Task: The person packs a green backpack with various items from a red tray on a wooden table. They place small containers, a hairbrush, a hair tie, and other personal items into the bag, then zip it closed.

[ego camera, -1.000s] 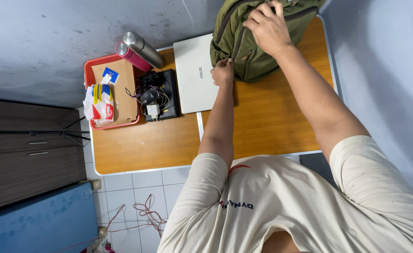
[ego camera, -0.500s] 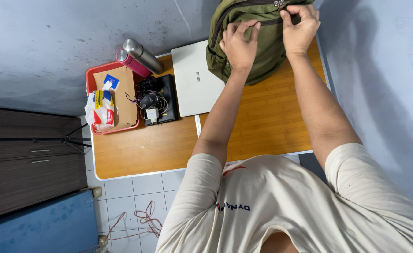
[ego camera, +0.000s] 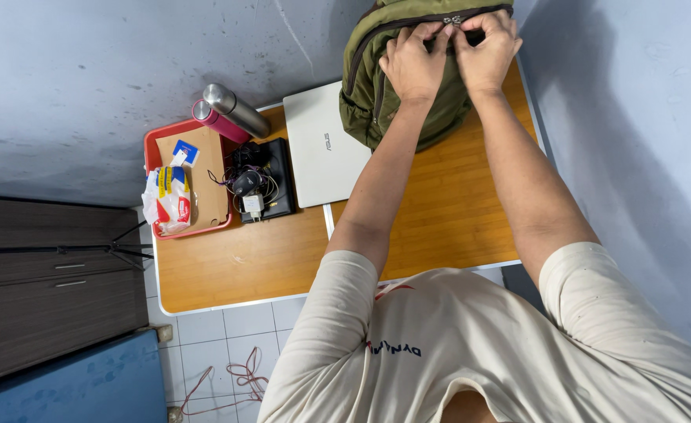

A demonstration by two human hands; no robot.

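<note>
Backpack (ego camera: 408, 94) at twelve o'clock on the tabletop (ego camera: 439, 211) now has both hands at its top zipper (ego camera: 455, 19), left hand (ego camera: 414, 64) having come up beside right hand (ego camera: 486, 53), fingers pinched narrow on it.

I see a wooden table (ego camera: 267, 270) against the wall. A green backpack (ego camera: 369, 94) sits on it, right under my two hands. Just to the left of my left hand lies a shut white laptop (ego camera: 322, 149), partly under the bag. Further left is a black box (ego camera: 271, 184) with cables on top, then a red tray (ego camera: 151, 149). Two bottles (ego camera: 232, 113) lie at the back, near the tray.
</note>
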